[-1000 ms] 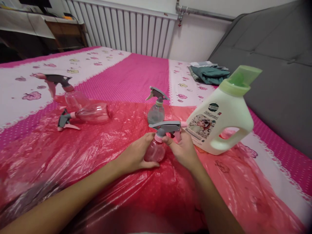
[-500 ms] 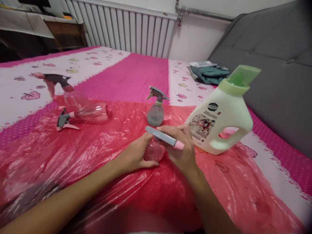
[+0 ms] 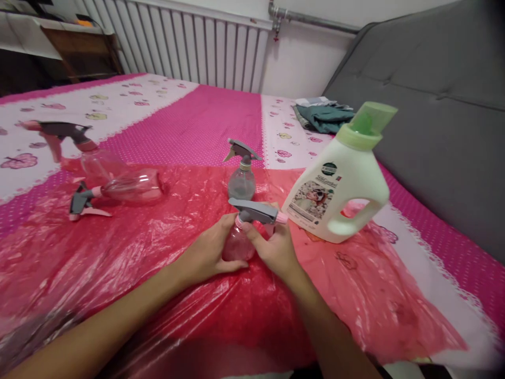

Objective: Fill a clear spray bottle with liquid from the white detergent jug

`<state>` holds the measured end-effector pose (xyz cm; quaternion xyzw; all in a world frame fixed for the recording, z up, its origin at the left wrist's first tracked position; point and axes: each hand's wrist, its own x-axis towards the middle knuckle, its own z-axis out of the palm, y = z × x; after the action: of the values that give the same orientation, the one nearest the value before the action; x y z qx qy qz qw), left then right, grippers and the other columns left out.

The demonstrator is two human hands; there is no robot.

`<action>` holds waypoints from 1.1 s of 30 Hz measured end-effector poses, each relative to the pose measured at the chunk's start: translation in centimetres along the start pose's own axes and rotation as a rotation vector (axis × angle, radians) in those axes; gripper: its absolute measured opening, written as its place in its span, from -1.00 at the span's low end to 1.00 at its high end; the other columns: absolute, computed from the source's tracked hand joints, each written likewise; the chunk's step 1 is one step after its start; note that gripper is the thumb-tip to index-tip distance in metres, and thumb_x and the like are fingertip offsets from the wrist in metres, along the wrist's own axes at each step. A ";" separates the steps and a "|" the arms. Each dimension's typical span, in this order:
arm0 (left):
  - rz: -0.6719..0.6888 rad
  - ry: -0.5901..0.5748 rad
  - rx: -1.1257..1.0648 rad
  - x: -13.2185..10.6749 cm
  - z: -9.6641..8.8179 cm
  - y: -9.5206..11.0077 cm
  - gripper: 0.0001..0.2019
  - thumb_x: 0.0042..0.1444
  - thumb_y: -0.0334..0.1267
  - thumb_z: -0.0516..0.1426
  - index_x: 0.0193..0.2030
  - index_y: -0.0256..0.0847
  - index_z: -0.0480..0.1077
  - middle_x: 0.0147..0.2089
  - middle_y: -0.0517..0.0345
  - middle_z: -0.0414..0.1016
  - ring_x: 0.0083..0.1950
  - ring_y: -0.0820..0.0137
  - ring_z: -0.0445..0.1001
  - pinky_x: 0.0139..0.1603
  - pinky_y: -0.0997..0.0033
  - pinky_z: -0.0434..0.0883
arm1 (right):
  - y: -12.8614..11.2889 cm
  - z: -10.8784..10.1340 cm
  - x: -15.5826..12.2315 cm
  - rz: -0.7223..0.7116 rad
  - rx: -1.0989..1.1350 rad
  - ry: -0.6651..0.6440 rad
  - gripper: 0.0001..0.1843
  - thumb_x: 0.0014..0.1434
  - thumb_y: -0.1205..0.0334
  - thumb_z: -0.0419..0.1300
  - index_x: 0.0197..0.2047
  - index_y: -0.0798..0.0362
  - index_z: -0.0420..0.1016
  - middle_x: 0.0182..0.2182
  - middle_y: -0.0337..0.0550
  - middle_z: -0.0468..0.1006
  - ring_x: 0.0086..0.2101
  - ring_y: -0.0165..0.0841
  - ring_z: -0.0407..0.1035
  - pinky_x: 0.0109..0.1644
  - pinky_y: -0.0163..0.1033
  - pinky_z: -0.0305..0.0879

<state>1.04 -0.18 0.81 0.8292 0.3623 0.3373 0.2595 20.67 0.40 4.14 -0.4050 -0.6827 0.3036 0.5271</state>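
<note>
A small pink spray bottle [image 3: 239,245] with a grey and pink trigger head stands upright on the red plastic sheet [image 3: 189,316]. Around its body, from the left, my left hand [image 3: 211,250] is wrapped, thumb low on the near side. My right hand [image 3: 278,250] grips the neck under the spray head, its thumb across the collar and the other fingers partly hidden behind. Just beyond stands a grey spray bottle [image 3: 241,184] with its nozzle pointing left. To the right is a large white detergent bottle [image 3: 335,189] with a green cap.
At left, one pink spray bottle [image 3: 134,187] lies on its side, and another pink spray bottle [image 3: 104,163] is behind it. Folded clothes [image 3: 327,116] rest on the bed near the grey headboard [image 3: 426,95]. A radiator [image 3: 189,47] lines the wall.
The camera view has shifted a little to the right. The spray head in my right hand has turned, and my right thumb now lies across the bottle's neck. My left hand keeps its hold.
</note>
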 end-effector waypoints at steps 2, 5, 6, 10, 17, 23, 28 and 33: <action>0.012 0.007 0.015 0.1 0.0 -0.2 -0.09 0.15 -0.12 0.43 0.51 0.01 0.04 0.40 -0.13 0.42 0.30 -0.08 0.55 0.30 -0.14 0.53 | -0.1 0.2 0.0 -0.023 0.002 0.003 -0.66 0.36 -0.11 0.25 0.01 -0.08 0.64 -0.04 -0.14 0.60 0.01 -0.30 0.42 0.21 -0.08 0.40; 0.020 0.008 0.048 0.2 -0.1 -0.4 -0.10 0.16 -0.10 0.43 0.52 -0.03 0.04 0.37 -0.14 0.45 0.28 -0.09 0.56 0.28 -0.15 0.54 | -0.1 0.3 0.0 -0.042 0.013 -0.012 -0.65 0.41 -0.13 0.20 0.01 -0.09 0.63 -0.03 -0.15 0.60 0.03 -0.31 0.43 0.23 -0.08 0.41; 0.014 0.002 0.055 0.2 -0.2 -0.4 -0.10 0.16 -0.09 0.43 0.51 -0.04 0.05 0.36 -0.14 0.46 0.27 -0.09 0.57 0.27 -0.14 0.55 | -0.1 0.3 0.0 -0.039 0.024 -0.016 -0.64 0.41 -0.14 0.19 0.02 -0.10 0.62 -0.03 -0.15 0.59 0.03 -0.32 0.43 0.22 -0.10 0.42; -0.025 -0.013 0.062 0.2 -0.3 -0.4 -0.14 0.18 -0.07 0.41 0.50 -0.06 0.07 0.32 -0.11 0.48 0.23 -0.05 0.59 0.22 -0.10 0.58 | -0.1 0.2 0.0 -0.039 0.084 -0.026 -0.64 0.43 -0.11 0.15 0.12 -0.14 0.59 -0.03 -0.17 0.57 0.03 -0.34 0.41 0.21 -0.14 0.45; 0.010 -0.006 0.073 0.2 -0.5 -0.5 -0.19 0.26 -0.08 0.35 0.51 -0.04 0.03 0.31 -0.13 0.48 0.21 -0.02 0.59 0.22 -0.15 0.57 | -0.1 0.1 -0.2 -0.073 0.111 -0.058 -0.68 0.41 0.05 0.16 0.14 -0.05 0.52 0.06 -0.12 0.53 0.13 -0.34 0.37 0.34 -0.11 0.41; 0.122 0.048 0.212 0.1 -0.8 -0.5 -0.18 0.34 0.12 0.26 0.57 -0.03 -0.02 0.47 -0.24 0.26 0.45 -0.20 0.34 0.42 -0.37 0.36 | 0.0 -0.1 -0.5 -0.034 0.147 -0.074 -0.64 0.40 0.04 0.17 0.21 -0.09 0.47 0.12 -0.11 0.51 0.17 -0.31 0.39 0.38 -0.03 0.40; 0.143 0.256 0.321 -0.4 -0.9 0.3 -0.20 0.45 -0.12 0.17 0.65 0.02 -0.22 0.50 -0.21 0.17 0.47 -0.10 0.29 0.43 -0.31 0.36 | -0.5 -0.2 -0.3 -0.069 0.207 -0.125 -0.60 0.39 0.15 0.19 0.26 -0.11 0.40 0.15 -0.14 0.51 0.19 -0.34 0.42 0.40 -0.05 0.38; 0.337 0.353 0.404 -0.9 -0.7 1.4 -0.12 0.35 -0.43 0.18 0.66 0.09 -0.17 0.56 -0.16 0.13 0.51 -0.02 0.27 0.40 -0.12 0.44 | -0.3 -0.4 -0.6 -0.048 0.201 -0.152 -0.55 0.38 0.14 0.21 0.31 -0.11 0.39 0.16 -0.13 0.51 0.17 -0.34 0.44 0.38 -0.10 0.39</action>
<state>0.66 -1.59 1.85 0.8410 0.3190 0.4354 -0.0371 21.05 -0.23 4.21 -0.3095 -0.6965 0.3875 0.5187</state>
